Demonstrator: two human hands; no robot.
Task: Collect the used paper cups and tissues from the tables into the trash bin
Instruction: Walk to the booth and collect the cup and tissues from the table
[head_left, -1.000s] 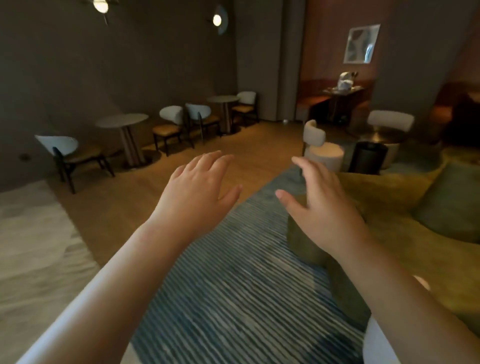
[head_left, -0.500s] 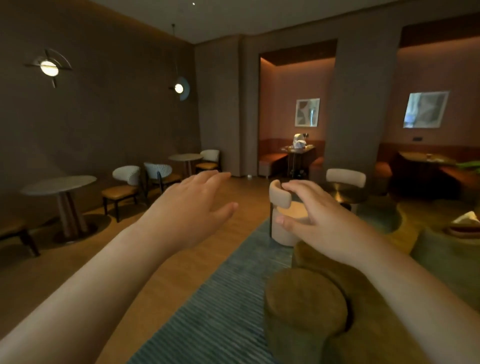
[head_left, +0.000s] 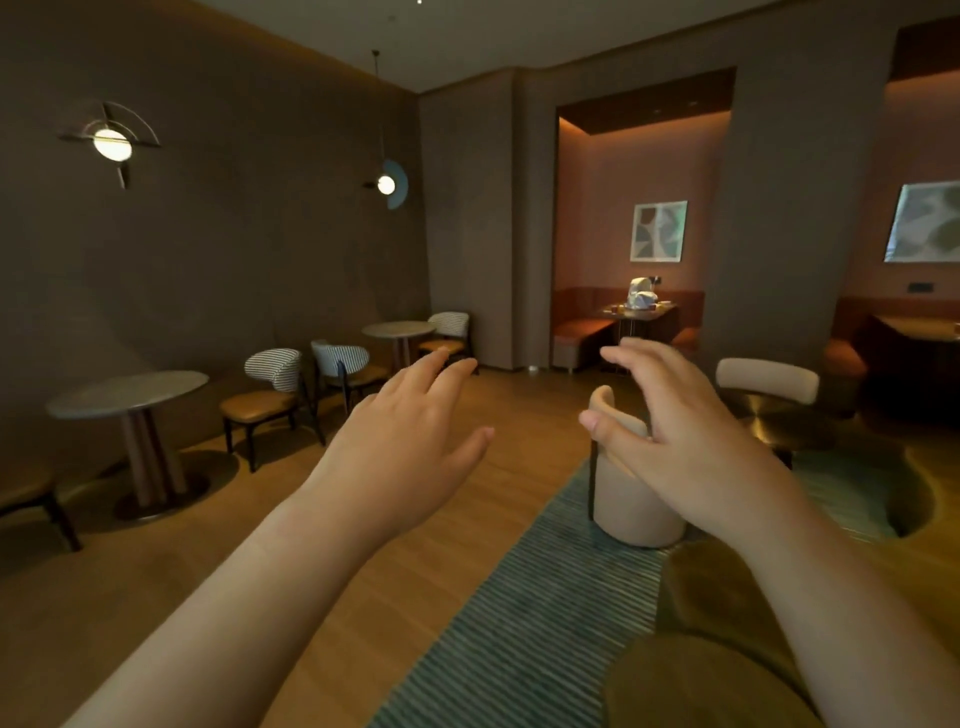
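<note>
Left grip (head_left: 410, 447) and right grip (head_left: 691, 441) hover empty, fingers loosely apart, above wood floor (head_left: 457, 551) and striped rug (head_left: 519, 623).

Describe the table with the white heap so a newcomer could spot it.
Find the lit alcove straight ahead, under a framed picture. Between its orange benches stands a dark table. Unlike the round tables by the left wall, it carries a white crumpled heap.

Left hand (head_left: 410, 441) and right hand (head_left: 675, 431) hover empty, fingers spread, above a lounge floor (head_left: 441, 561)
</note>
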